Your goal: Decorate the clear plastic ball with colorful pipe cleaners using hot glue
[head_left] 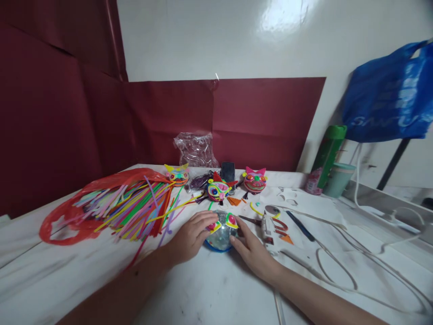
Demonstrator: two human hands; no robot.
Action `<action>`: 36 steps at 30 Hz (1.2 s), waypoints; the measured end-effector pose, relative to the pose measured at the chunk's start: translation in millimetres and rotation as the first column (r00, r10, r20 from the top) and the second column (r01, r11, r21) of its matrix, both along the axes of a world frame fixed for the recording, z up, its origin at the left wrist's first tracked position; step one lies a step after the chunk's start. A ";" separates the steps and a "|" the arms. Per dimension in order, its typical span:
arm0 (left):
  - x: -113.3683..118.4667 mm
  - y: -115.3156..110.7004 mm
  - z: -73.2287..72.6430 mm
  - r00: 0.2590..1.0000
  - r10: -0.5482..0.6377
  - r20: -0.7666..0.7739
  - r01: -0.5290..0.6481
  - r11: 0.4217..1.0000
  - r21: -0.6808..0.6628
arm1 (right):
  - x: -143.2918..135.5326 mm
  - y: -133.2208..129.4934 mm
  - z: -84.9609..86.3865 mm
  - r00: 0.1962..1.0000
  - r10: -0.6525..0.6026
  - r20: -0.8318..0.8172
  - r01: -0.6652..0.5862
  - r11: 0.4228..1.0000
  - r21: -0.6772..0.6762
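Note:
A rounded, see-through craft face (pixel 221 237) with a blue rim and two pink, yellow and green eyes rests on the white table in front of me. Around its left side curl the fingers of my left hand (pixel 192 235). My right hand (pixel 253 249) holds the opposite side, its thumb on the front. Just to the right lie a white glue gun (pixel 268 228) and scissors with orange handles (pixel 280 226), partly overlapped. Behind the piece sits a finished-looking colourful animal face (pixel 218 189) with red ears.
Fuzzy craft stems (pixel 135 207) spill from a red plastic bag (pixel 64 225) at left. A pink face (pixel 255 180), a yellow-eared face (pixel 177 175) and a phone (pixel 228 171) are at the back. Cords (pixel 338 271), a dark-handled tool (pixel 300 225) and a green can (pixel 326 158) are at right.

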State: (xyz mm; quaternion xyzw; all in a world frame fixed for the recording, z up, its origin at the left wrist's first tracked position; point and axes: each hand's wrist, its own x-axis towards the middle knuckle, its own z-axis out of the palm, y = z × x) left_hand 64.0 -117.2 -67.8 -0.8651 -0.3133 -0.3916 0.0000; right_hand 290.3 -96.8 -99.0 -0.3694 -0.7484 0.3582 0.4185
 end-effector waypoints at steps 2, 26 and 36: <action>0.5 -1.7 0.9 1.000 0.002 0.006 -0.002 1.000 -0.002 | 0.0 -0.5 -0.5 1.000 0.004 0.000 -0.004 1.000 -0.005; 2.4 -7.9 3.2 1.000 -0.003 0.019 0.003 1.000 -0.015 | 2.5 -2.0 -0.2 0.995 -0.011 0.103 0.010 1.000 0.005; 3.0 -7.6 3.4 1.000 0.010 0.012 -0.010 1.000 -0.004 | 0.2 -7.2 7.1 0.994 0.007 0.105 -0.003 1.000 -0.030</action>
